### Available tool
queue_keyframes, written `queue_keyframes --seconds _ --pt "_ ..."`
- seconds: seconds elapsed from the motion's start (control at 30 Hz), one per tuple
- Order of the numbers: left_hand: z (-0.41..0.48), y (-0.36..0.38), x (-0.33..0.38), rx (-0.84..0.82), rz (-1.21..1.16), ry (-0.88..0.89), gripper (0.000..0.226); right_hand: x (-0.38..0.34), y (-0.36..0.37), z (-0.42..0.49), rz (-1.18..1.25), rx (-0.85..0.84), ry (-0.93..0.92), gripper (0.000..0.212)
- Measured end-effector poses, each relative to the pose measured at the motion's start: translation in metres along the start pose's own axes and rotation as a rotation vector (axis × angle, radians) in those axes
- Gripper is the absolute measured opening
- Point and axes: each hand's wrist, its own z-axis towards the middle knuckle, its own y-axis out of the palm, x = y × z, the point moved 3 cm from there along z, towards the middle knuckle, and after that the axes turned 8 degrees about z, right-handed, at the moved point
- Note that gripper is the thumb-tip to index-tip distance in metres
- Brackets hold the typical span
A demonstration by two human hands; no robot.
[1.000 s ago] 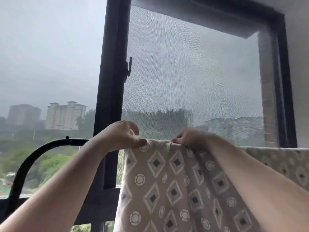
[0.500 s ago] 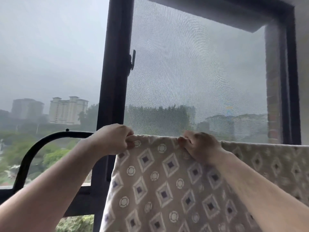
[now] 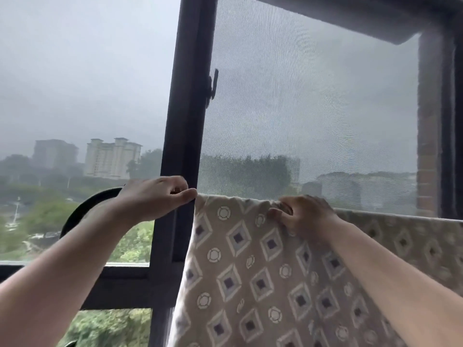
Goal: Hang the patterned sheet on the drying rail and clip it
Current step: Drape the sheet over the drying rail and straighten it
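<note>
Patterned sheet [image 3: 250, 284]: beige cloth, diamonds, circles

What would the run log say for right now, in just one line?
step: hanging sheet | left hand: pinches patterned sheet corner | right hand: grips top edge | clipped: not visibly

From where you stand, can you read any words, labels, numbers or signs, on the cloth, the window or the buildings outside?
None can be read.
patterned sheet: only diamonds and circles, no writing.
window frame and its latch: no label shows.
mesh screen: plain.
tower block outside: too far and hazy to show any sign.
</note>
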Motion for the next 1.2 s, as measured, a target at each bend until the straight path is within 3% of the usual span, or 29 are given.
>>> queue_keyframes --seconds 0.1,0.47,0.7,0.83,0.87,0.97,1.2 --pt "0.000 -0.005 0.006 -0.007 0.006 -0.010 0.051 -0.009 0.006 0.007 0.007 -0.014 0.018 0.046" --pt "0.011 0.014 -0.007 -0.046 -0.103 -0.030 0.013 -0.055 0.030 0.029 0.038 -0.036 -0.088 0.040" --pt "0.006 0.014 -0.011 0.042 0.033 0.001 0.022 -0.046 0.026 0.027 0.025 -0.035 -0.137 0.044" --pt "0.009 0.016 0.000 -0.008 -0.039 -0.005 0.062 -0.037 0.028 0.025 0.037 -0.042 -0.115 0.039" --pt "0.010 0.017 0.001 0.005 -0.022 0.002 0.064 -0.036 0.027 0.026 0.049 -0.034 -0.115 0.040" --pt "0.013 0.018 0.002 0.032 -0.056 -0.011 0.040 -0.036 0.029 0.025 0.049 -0.037 -0.116 0.046" --pt "0.016 0.028 -0.013 0.161 0.026 0.099 0.035 -0.013 0.026 0.023 0.044 -0.032 -0.052 0.058"
